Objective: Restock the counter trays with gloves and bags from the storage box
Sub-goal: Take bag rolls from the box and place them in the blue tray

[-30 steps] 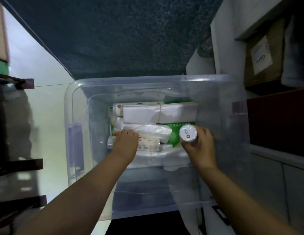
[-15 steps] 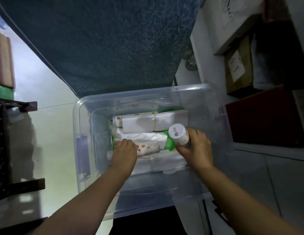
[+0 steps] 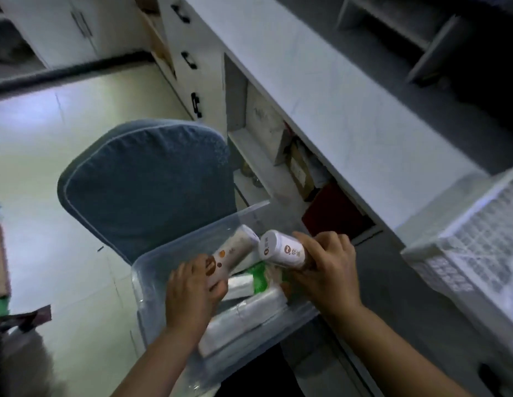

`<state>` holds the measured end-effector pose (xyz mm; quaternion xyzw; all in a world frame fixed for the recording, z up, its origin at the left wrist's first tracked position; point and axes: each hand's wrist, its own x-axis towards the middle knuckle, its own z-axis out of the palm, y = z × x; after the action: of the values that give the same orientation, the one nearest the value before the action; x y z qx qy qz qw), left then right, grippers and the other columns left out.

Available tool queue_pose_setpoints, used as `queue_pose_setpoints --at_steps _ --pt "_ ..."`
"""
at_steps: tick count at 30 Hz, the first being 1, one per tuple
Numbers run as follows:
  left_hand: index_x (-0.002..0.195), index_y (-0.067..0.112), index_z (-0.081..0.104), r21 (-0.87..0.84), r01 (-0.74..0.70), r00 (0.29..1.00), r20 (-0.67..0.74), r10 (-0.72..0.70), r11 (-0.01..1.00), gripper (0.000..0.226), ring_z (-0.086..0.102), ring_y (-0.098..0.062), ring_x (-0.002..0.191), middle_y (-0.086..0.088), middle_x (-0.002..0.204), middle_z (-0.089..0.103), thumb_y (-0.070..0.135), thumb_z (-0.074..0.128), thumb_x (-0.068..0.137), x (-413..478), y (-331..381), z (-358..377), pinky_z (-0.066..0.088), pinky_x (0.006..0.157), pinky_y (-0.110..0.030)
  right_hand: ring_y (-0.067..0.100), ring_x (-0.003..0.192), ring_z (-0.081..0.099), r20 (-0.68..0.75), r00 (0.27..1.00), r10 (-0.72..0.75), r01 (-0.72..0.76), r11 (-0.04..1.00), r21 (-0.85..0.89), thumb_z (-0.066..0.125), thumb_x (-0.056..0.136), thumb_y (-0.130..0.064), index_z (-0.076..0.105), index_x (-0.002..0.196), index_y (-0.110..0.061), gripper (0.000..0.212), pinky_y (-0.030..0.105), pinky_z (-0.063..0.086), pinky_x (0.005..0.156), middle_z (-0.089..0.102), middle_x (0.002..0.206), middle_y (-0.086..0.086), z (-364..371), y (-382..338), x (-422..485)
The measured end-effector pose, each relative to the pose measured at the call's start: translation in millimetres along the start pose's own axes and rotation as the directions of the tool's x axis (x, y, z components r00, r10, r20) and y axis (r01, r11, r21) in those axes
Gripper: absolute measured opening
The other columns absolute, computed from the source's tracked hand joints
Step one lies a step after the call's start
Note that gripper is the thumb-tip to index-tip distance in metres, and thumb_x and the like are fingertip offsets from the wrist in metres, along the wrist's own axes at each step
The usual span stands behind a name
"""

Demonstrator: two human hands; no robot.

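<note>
It looked like a shop's back counter: a long white worktop [image 3: 349, 116] over open shelves [image 3: 256, 159] stuffed with cartons [image 3: 299, 171], above a tiled floor [image 3: 35, 156].

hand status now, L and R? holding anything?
Left hand: closed, grips the spotted roll.
Right hand: closed, grips the white roll.

**Box before the chair, counter to its right**

The box [image 3: 148, 299] sat in front of the chair [image 3: 146, 184], with the counter [image 3: 349, 118] running along its right. A tray [image 3: 461, 262] stood on the counter's near end. Over the box, the left hand [image 3: 189, 290] held the left roll [image 3: 235, 253] just beside the right roll [image 3: 281, 250], held in the right hand [image 3: 327, 270]. Packs [image 3: 249, 310] lay in the box beneath.
</note>
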<state>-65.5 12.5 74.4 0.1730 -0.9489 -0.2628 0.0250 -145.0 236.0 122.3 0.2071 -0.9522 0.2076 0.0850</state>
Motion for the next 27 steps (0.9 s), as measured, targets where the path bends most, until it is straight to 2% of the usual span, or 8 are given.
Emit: queue_pose_setpoints --at_steps 6,8,12,16,20,23,25,27 --pt "0.109 0.014 0.045 -0.214 -0.114 0.993 -0.008 0.115 0.97 0.035 0.054 -0.03 0.083 -0.007 0.101 0.056 0.027 0.064 0.083 2.1 91.3 -31.2 0.037 0.063 -0.034 0.02 0.084 0.044 -0.25 0.968 0.003 -0.038 0.99 -0.137 0.071 0.066 -0.042 0.059 0.117 -0.026 0.054 0.032 0.035 0.072 0.056 0.088 0.005 -90.8 14.4 -38.9" --pt "0.112 0.015 0.04 -0.285 -0.167 0.985 -0.006 0.172 0.944 0.036 0.051 -0.026 0.085 -0.008 0.106 0.054 0.027 0.062 0.085 -0.4 124.8 -33.0 0.037 0.065 -0.034 0.019 0.087 0.043 -0.283 0.959 0.023 -0.081 0.977 -0.197 0.073 0.067 -0.042 0.06 0.119 -0.025 0.056 0.032 0.034 0.074 0.058 0.091 0.006 -119.5 25.6 -59.0" --pt "0.111 0.014 0.039 -0.346 -0.283 0.953 0.003 0.303 0.895 0.038 0.051 -0.028 0.09 -0.011 0.107 0.053 0.026 0.063 0.084 -11.0 193.1 -27.6 0.041 0.066 -0.038 0.021 0.087 0.045 -0.33 0.937 0.11 -0.217 0.926 -0.309 0.058 0.075 -0.049 0.059 0.12 -0.024 0.051 0.036 0.04 0.073 0.058 0.091 0.006 -180.0 50.2 -107.4" --pt "0.107 0.025 0.036 -0.386 -0.407 0.891 0.033 0.454 0.828 0.037 0.052 -0.025 0.086 -0.004 0.101 0.052 0.035 0.063 0.083 -26.1 255.1 -11.9 0.043 0.061 -0.037 0.022 0.087 0.045 -0.37 0.905 0.208 -0.354 0.851 -0.387 0.072 0.068 -0.037 0.058 0.124 -0.024 0.059 0.037 0.041 0.073 0.058 0.093 0.005 -234.6 92.7 -156.0" --pt "0.106 0.028 0.035 -0.344 -0.506 0.841 0.008 0.541 0.791 0.041 0.048 -0.017 0.079 0.004 0.096 0.047 0.038 0.065 0.08 -43.2 310.8 8.3 0.029 0.05 -0.02 0.032 0.079 0.053 -0.294 0.876 0.383 -0.475 0.788 -0.391 0.084 0.052 -0.022 0.063 0.117 -0.017 0.069 0.04 0.045 0.064 0.059 0.086 0.009 -274.9 153.4 -196.2" --pt "0.104 0.029 0.037 -0.348 -0.53 0.822 0.015 0.57 0.773 0.043 0.052 -0.018 0.079 0.006 0.096 0.047 0.04 0.068 0.077 -54.2 353.7 25.5 0.036 0.051 -0.024 0.029 0.078 0.05 -0.193 0.838 0.51 -0.542 0.743 -0.392 0.082 0.057 -0.023 0.061 0.118 -0.018 0.064 0.038 0.044 0.06 0.058 0.086 0.007 -294.6 203.9 -227.4" --pt "0.106 0.027 0.039 -0.349 -0.537 0.818 0.009 0.575 0.768 0.046 0.053 -0.019 0.081 0.007 0.097 0.047 0.041 0.07 0.074 -62.0 384.9 38.4 0.043 0.06 -0.031 0.024 0.089 0.047 -0.074 0.833 0.549 -0.524 0.738 -0.426 0.074 0.067 -0.031 0.05 0.131 -0.025 0.068 0.038 0.043 0.07 0.057 0.099 0.003 -300.9 235.3 -247.6" --pt "0.108 0.027 0.041 -0.346 -0.542 0.815 0.006 0.579 0.766 0.05 0.053 -0.017 0.083 0.008 0.098 0.048 0.042 0.072 0.072 -71.5 414.4 51.6 0.043 0.064 -0.031 0.02 0.102 0.043 0.066 0.827 0.558 -0.488 0.772 -0.407 0.066 0.075 -0.039 0.036 0.137 -0.031 0.07 0.034 0.041 0.082 0.053 0.113 -0.003 -302.5 258.9 -262.8"
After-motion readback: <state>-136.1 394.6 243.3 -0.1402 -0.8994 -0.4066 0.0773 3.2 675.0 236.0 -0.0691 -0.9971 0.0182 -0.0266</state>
